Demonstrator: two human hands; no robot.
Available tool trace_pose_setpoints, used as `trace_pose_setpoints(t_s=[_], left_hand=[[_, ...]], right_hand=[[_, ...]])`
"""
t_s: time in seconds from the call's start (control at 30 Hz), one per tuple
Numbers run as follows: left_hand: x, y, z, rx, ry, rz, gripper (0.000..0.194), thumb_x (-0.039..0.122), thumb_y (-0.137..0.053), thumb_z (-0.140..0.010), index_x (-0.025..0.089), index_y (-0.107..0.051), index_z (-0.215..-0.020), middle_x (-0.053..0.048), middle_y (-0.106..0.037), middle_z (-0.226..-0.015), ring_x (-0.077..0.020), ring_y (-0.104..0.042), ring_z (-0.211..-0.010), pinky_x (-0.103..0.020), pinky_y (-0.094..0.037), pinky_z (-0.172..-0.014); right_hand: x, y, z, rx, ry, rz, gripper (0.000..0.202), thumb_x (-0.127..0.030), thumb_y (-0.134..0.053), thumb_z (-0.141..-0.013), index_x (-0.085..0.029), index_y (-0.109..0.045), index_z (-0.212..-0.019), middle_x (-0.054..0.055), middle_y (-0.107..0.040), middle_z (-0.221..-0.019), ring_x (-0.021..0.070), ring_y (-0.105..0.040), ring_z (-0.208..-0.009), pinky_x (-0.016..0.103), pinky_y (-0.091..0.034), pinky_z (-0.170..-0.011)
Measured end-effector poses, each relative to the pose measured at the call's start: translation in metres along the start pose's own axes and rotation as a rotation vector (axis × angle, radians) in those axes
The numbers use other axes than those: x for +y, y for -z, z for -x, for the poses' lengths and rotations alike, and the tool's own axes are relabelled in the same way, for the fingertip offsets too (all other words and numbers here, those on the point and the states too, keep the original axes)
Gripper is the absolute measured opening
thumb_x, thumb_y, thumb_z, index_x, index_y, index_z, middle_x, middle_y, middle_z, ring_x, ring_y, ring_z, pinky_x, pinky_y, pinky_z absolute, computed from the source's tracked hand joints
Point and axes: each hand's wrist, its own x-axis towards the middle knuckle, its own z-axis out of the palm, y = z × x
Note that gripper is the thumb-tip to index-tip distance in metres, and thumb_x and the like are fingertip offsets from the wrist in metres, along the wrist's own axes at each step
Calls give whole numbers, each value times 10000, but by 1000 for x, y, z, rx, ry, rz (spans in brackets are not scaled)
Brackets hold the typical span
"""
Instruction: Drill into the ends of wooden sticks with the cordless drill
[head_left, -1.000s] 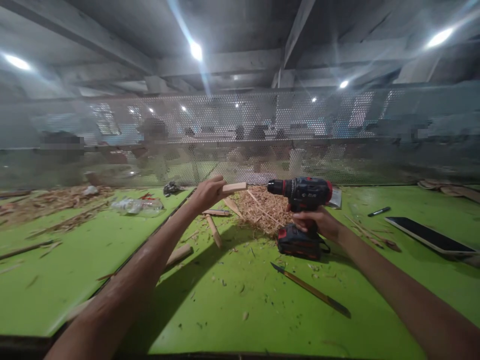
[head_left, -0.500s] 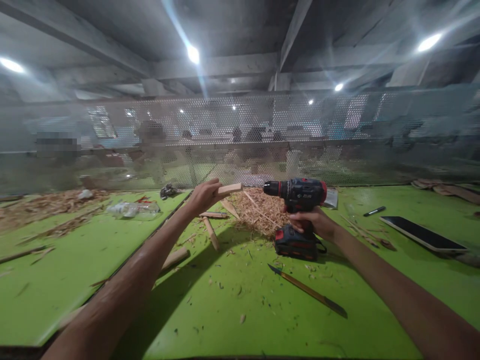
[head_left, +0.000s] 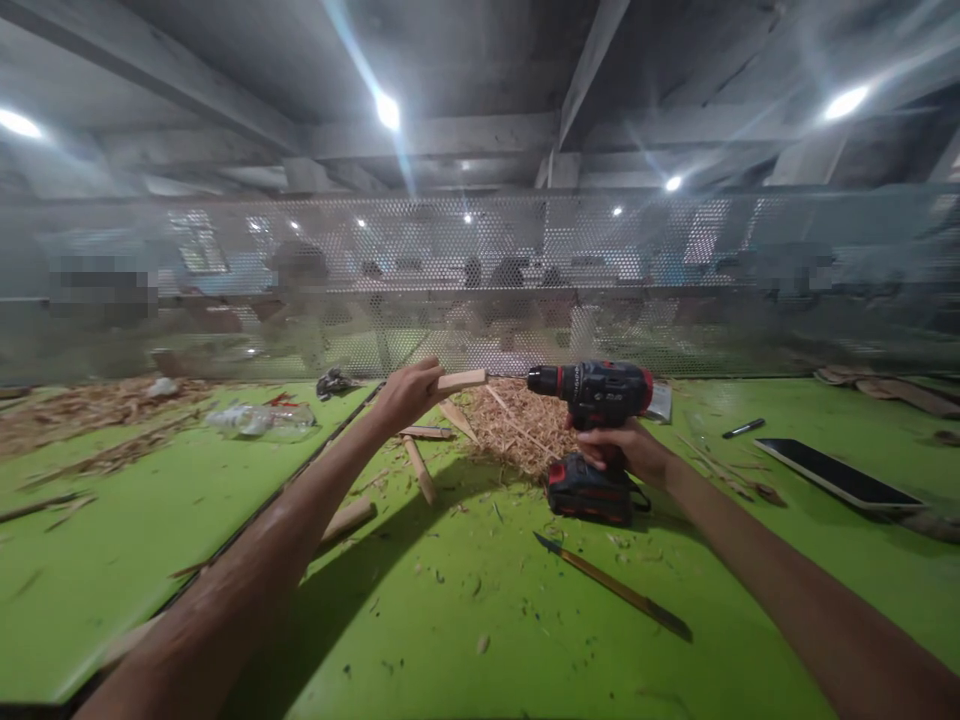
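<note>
My left hand (head_left: 409, 395) is wrapped round a pale wooden stick (head_left: 463, 380), whose squared end points right. My right hand (head_left: 619, 447) grips the handle of a black and red cordless drill (head_left: 609, 390). The drill lies level, its chuck facing left toward the stick's end, with a thin bit between them. Whether the bit's tip is inside the wood is too small to tell. Below the hands, a knife (head_left: 611, 585) with a yellowish handle lies on the green table (head_left: 450, 630).
Wood shavings (head_left: 517, 425) are heaped behind the hands. Wooden pieces (head_left: 420, 468) lie near my left forearm. A plastic bottle (head_left: 262, 420) is at left; a pen (head_left: 743, 428) and a dark tablet-like slab (head_left: 836, 472) are at right. A perforated screen (head_left: 465, 240) stands behind.
The view has shifted slightly. Both hands keep their holds, with the stick and drill in nearly the same places.
</note>
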Motion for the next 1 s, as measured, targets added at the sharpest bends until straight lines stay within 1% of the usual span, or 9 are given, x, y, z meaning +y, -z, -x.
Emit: trace_pose_setpoints(t_s=[0.13, 0.27, 0.33, 0.4, 0.47, 0.53, 0.77, 0.9, 1.0], left_hand=[[4, 5, -1, 1, -1, -32, 374, 292, -718, -1115, 219, -540, -794, -39, -629, -892, -149, -497, -704, -284, -354, -663], [11, 17, -5, -25, 25, -79, 408, 287, -701, -1110, 231, -475, -775, -40, -613, -887, -147, -458, -689, -286, -292, -629], [15, 23, -8, -42, 38, -104, 410, 246, -689, -1097, 235, -448, -766, -36, -595, -870, -148, -449, -688, -286, -278, -625], [19, 27, -10, -51, 42, -121, 386, 170, -645, -1081, 235, -436, -763, -28, -578, -849, -144, -436, -679, -281, -283, -626], [23, 30, -12, -53, 41, -129, 361, 109, -593, -1069, 233, -436, -768, -20, -567, -834, -137, -419, -664, -273, -291, -627], [25, 33, -13, -54, 32, -131, 344, 88, -572, -1065, 231, -447, -778, -18, -571, -832, -132, -413, -658, -266, -298, -626], [27, 41, -14, -71, 13, -165, 316, 112, -591, -1080, 216, -515, -791, -40, -623, -852, -126, -430, -652, -282, -301, -619], [28, 42, -15, -126, 20, -153, 292, 156, -677, -1042, 210, -566, -777, -66, -666, -830, -134, -465, -659, -304, -334, -634], [31, 42, -15, -182, 51, -141, 258, 174, -680, -1031, 200, -618, -782, -79, -691, -802, -141, -476, -648, -317, -339, -636]], right_hand=[[2, 4, 0, -10, 3, 13, 356, -459, -949, -800, -234, -770, -1009, -24, -564, -652, 166, -432, -586, 366, -333, -613], [4, 11, 1, -41, -13, 60, 375, -484, -976, -820, -230, -708, -882, -21, -561, -652, 155, -432, -615, 370, -335, -636], [3, 13, 2, -53, -17, 38, 392, -461, -1001, -809, -216, -721, -934, -20, -582, -683, 153, -442, -633, 377, -333, -646], [0, 13, 4, -58, -17, 2, 436, -430, -1022, -790, -198, -751, -1042, -20, -601, -717, 153, -449, -645, 383, -334, -656], [-3, 12, 5, -71, -26, -5, 476, -425, -1032, -778, -190, -761, -1091, -22, -601, -723, 155, -451, -650, 384, -335, -662], [-4, 11, 6, -73, -29, 4, 482, -439, -1034, -778, -193, -759, -1088, -22, -591, -716, 159, -444, -652, 386, -335, -662], [-5, 12, 5, -80, -39, 3, 480, -459, -1049, -758, -210, -758, -1048, -12, -562, -730, 165, -428, -662, 388, -319, -657], [-3, 14, 4, -84, -46, -9, 486, -453, -1064, -758, -210, -771, -1059, -15, -564, -734, 162, -412, -662, 380, -309, -644], [0, 15, 2, -90, -39, -17, 488, -445, -1051, -773, -190, -762, -1072, -26, -564, -736, 148, -417, -650, 363, -300, -637]])
